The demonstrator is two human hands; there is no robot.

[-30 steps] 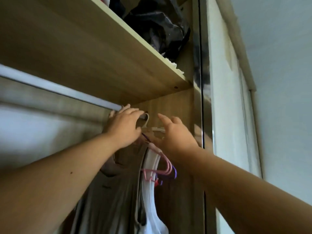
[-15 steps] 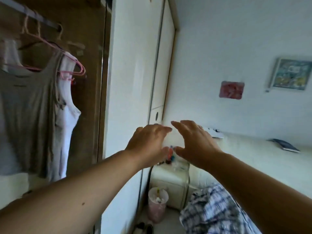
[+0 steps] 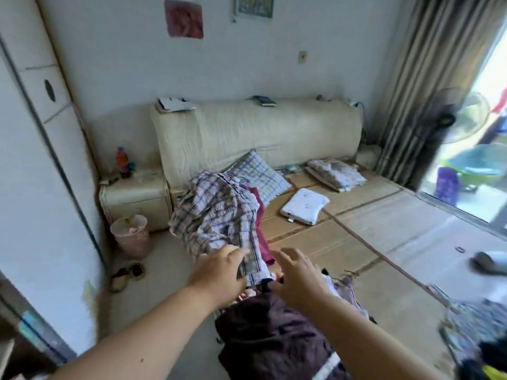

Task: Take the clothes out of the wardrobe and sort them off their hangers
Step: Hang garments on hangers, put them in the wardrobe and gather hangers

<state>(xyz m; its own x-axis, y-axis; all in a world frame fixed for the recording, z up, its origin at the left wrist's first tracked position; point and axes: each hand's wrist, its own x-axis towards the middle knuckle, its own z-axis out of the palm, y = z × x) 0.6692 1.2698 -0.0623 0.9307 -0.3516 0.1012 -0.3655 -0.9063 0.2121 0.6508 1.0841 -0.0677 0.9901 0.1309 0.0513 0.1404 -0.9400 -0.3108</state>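
A heap of clothes lies on the near corner of the bed: a plaid shirt (image 3: pixel 219 212) on top, a maroon garment (image 3: pixel 263 242) under its right side, and a dark purple garment (image 3: pixel 271 333) closest to me. My left hand (image 3: pixel 219 272) hovers over the lower edge of the plaid shirt, fingers relaxed and holding nothing. My right hand (image 3: pixel 296 272) is spread just to its right above the pile, also holding nothing. Whether either hand touches the cloth is unclear. The white wardrobe door (image 3: pixel 35 149) fills the left edge; the hanging clothes are out of view.
The bed (image 3: pixel 384 215) has a woven mat, a checked pillow (image 3: pixel 260 176), a white pad (image 3: pixel 304 205) and folded bedding (image 3: pixel 334 174). A nightstand (image 3: pixel 134 198) and pink bin (image 3: pixel 130 235) stand at left, sandals (image 3: pixel 126 275) on the floor. More clothes (image 3: pixel 477 325) lie at right.
The view has swung from the wardrobe rail down to the bed. Both hands left the hangers, came away holding nothing and now hover over the clothes pile.
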